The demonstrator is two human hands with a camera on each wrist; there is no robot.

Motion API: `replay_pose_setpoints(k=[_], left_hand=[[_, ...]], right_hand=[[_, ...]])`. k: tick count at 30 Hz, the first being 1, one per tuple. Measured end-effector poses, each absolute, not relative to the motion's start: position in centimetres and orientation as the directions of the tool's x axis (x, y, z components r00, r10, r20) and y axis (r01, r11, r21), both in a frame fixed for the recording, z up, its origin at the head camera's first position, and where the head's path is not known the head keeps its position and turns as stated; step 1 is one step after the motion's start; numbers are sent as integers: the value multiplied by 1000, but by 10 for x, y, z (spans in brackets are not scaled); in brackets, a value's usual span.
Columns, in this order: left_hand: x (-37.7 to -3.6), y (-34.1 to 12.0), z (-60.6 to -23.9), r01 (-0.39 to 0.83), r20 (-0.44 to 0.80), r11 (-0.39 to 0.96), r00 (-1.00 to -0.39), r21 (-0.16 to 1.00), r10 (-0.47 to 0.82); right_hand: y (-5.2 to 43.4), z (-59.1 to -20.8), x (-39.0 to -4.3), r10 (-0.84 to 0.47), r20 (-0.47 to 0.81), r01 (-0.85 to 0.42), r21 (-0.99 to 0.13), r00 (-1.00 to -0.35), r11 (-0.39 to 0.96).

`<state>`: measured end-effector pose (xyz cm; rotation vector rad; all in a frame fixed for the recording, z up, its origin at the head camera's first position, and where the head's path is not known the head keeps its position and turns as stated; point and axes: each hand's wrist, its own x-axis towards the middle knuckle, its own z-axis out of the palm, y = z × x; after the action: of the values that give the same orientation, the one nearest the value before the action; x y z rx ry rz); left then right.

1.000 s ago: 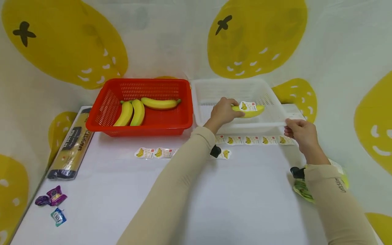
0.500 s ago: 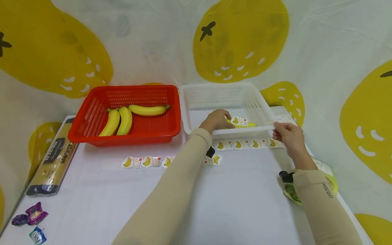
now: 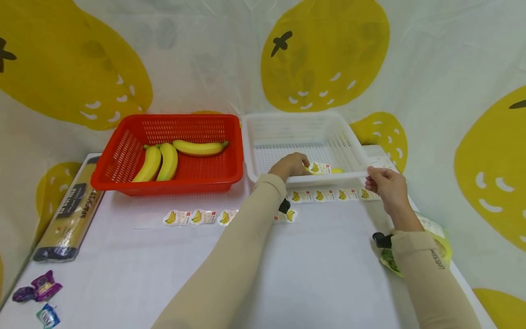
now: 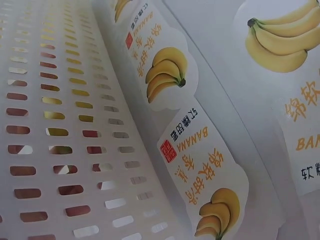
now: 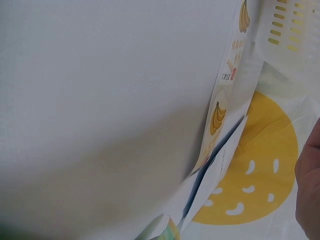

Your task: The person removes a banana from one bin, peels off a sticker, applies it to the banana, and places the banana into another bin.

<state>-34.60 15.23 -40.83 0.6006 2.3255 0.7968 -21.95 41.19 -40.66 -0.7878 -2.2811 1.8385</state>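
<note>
My left hand (image 3: 292,165) reaches over the front rim of the white basket (image 3: 296,125) and holds a yellow banana (image 3: 338,171) low inside it. On top of the banana lies a banana-print label (image 3: 319,168). The front wall hides the banana's lower part and some fingertips. At the basket's front right corner, my right hand (image 3: 386,183) pinches the rim. In the left wrist view the slotted basket wall (image 4: 55,120) blocks the hand, with yellow and skin patches showing through. Only an edge of the right hand (image 5: 308,185) enters the right wrist view.
A red basket (image 3: 164,186) with three bananas (image 3: 200,148) stands left of the white one. Label strips (image 3: 324,195) lie before the baskets. Spaghetti (image 3: 67,214) and small wrapped sweets (image 3: 46,285) are at left; a green and yellow packet (image 3: 435,237) is under the right forearm.
My left hand has lowered the labelled banana toward the front of the white basket's floor. The right hand keeps its place at the corner. The head view has shifted slightly.
</note>
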Motion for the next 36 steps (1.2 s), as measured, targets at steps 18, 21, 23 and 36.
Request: replay_pose_setpoints(k=[18,21,23,36], left_hand=[[-343,147,-399,267,-372,734,-725,625,580],[-337,142,-391,341,-255,759,-799,554,545],[-328,136,-382,370,-127,751,-850,547,511],[-221,-69,-372,446,469,214,-881,869,-66]], right_hand=[[409,-409,-219,450,-222,289,-954,-865,84],[409,-409,-220,452,-231,308,-946,-861,104],[409,-410,-220,456,-238,320,-941,-857,110],[418,-411,-223,429,-242,319,-941,-870,116]])
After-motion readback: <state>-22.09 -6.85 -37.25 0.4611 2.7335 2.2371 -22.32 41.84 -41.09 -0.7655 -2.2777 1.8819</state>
